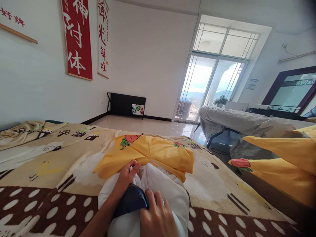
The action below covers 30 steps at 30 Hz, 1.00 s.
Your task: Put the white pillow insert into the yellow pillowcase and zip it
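My left hand (127, 174) pinches the edge of a white pillow (170, 191) where a yellow pillowcase (153, 153) with carrot prints lies bunched over its far end. My right hand (156, 217) rests on the near part of the white pillow, fingers curled against a dark blue object (132, 201) that sits between my two hands. The pillow lies on a bed covered by a patterned blanket (61, 164).
A second yellow carrot-print pillow (278, 164) lies at the right edge. Beyond it stands a table under a grey cover (242, 123). Tiled floor leads to a glass balcony door (209, 85). Red banners (77, 39) hang on the left wall.
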Motion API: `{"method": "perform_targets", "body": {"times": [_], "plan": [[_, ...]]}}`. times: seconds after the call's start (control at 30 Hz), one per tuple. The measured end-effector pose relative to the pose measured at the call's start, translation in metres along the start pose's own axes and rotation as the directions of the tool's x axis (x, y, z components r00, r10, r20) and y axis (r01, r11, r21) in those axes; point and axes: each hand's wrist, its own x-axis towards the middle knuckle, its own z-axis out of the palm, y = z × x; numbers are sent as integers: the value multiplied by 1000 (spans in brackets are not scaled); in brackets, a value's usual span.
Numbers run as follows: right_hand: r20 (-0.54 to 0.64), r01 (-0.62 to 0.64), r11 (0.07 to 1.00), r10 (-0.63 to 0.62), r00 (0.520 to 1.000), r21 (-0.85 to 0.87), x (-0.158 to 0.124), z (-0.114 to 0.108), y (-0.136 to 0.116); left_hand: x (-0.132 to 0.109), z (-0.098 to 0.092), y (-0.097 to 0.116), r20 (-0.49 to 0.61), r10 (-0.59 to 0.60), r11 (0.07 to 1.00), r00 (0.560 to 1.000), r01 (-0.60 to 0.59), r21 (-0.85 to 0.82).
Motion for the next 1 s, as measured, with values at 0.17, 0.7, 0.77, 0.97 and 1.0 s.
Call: {"method": "perform_targets", "body": {"times": [0.17,0.7,0.77,0.97,1.0], "plan": [[-3,-43,999,43,999,18,4,-1,8,-14,-37,29,66,93,982,993,-102,159],[138,-89,993,77,987,76,11,-14,29,-7,-77,-3,438,13,734,899,-306,606],[160,-85,992,70,985,89,11,-14,34,-4,-73,-9,468,21,726,883,-336,600],[-9,22,973,-21,1000,229,-1,-26,56,-3,-65,9,537,63,822,841,-349,450],[-66,63,970,-49,997,235,-5,-36,59,-6,-67,15,539,86,848,838,-346,403]]}}
